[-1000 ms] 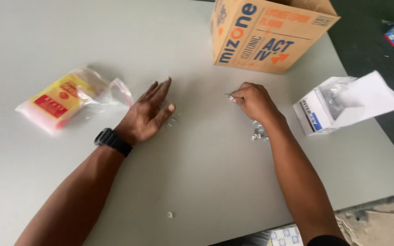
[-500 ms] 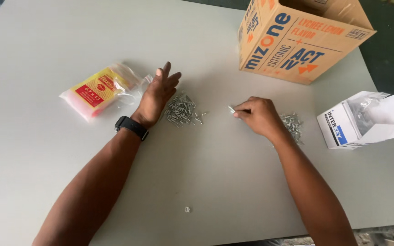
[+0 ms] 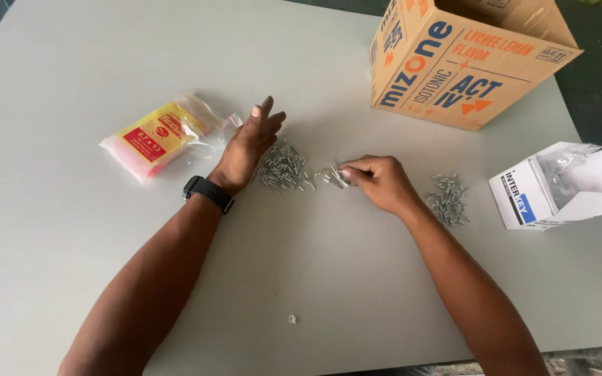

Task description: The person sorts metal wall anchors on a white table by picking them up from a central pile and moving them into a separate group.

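Note:
My left hand (image 3: 249, 146) stands on its edge on the grey table (image 3: 71, 264), fingers apart and pointing away, right beside a pile of small metal screws (image 3: 281, 167). It holds nothing. A black watch (image 3: 207, 193) is on that wrist. My right hand (image 3: 377, 182) rests knuckles up to the right of the pile, fingers pinched on a few screws (image 3: 334, 175) at its fingertips. A second, smaller heap of screws (image 3: 447, 198) lies just right of that wrist.
A pack of clear bags with a red and yellow label (image 3: 161, 134) lies left of my left hand. A printed cardboard box (image 3: 461, 59) stands at the back right. An open white box (image 3: 559, 184) with a plastic liner sits at the right edge. One stray screw (image 3: 292, 319) lies near the front.
The view has shifted, so everything sits lower and more to the left. My left hand turned up on its edge, baring the screw pile. My right hand moved left toward that pile.

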